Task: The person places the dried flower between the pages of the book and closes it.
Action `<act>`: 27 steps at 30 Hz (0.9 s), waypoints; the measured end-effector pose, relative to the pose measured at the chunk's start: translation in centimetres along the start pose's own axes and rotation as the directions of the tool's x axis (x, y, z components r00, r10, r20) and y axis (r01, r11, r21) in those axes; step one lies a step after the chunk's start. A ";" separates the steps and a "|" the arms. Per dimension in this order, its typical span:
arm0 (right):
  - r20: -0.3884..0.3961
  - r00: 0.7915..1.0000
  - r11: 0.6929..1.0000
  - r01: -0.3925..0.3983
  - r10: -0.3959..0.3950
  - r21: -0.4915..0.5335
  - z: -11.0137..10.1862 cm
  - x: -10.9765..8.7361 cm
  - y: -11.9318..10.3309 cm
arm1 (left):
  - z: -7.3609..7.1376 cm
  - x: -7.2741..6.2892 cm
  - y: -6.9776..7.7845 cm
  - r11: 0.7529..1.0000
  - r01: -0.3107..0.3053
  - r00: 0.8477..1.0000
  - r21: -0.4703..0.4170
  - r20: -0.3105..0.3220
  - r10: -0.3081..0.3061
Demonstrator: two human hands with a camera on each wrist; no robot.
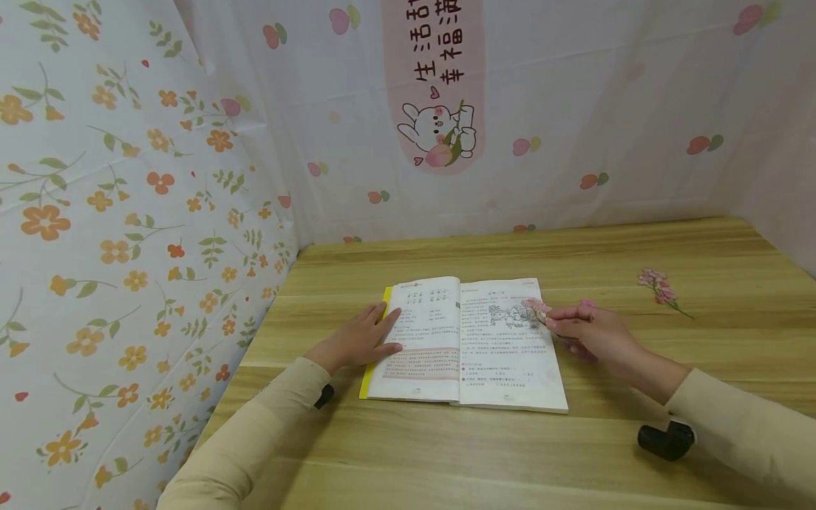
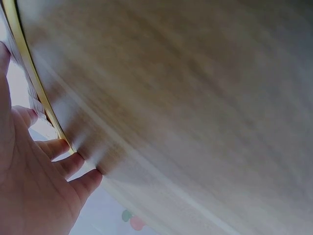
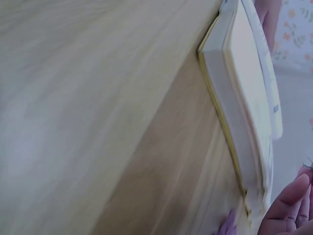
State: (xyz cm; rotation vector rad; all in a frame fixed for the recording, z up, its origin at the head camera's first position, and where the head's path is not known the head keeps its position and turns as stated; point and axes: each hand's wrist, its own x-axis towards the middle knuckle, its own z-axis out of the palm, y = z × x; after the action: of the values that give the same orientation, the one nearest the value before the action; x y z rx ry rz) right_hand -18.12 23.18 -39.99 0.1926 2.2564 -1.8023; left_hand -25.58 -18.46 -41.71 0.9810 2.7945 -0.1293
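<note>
An open book [image 1: 503, 358] with a yellow cover lies on the table, a line drawing on its right page. My left hand [image 1: 358, 340] rests at its left edge, fingers spread and thumb on the printed page. In the left wrist view, several fingertips [image 2: 88, 178] reach past the yellow cover edge to the table. Over the upper right page, my right hand [image 1: 599, 338] pinches a small pink flower sprig [image 1: 537, 306] between thumb and fingers. Its blossoms overlap the drawing. A purple-pink flower [image 1: 579, 350] shows partly hidden beneath that hand.
Further right on the wooden table [image 1: 446, 453] lies another pink flower sprig [image 1: 663, 290] with a thin green stem. Black wrist devices [image 1: 666, 440] hang below both sleeves. Patterned cloth [image 1: 159, 248] stands along the left side and the back.
</note>
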 end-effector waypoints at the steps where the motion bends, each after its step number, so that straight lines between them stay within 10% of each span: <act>1: -0.003 1.000 1.000 -0.003 0.003 -0.009 0.4 0.3 -0.2 | 0.0 0.0 0.0 1.000 0.000 1.000 -0.001 -0.001 0.000; 27: -0.048 0.999 0.998 0.018 -0.022 -0.068 9.5 3.8 -1.4 | 0.1 0.1 -0.1 1.000 0.019 1.000 -0.002 0.010 -0.019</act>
State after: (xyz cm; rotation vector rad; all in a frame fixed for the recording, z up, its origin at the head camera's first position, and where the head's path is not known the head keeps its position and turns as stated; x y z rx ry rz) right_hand -21.11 13.42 -41.63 0.2044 2.3571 -1.7465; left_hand -25.73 -18.46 -41.80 0.9510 2.7949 -0.1340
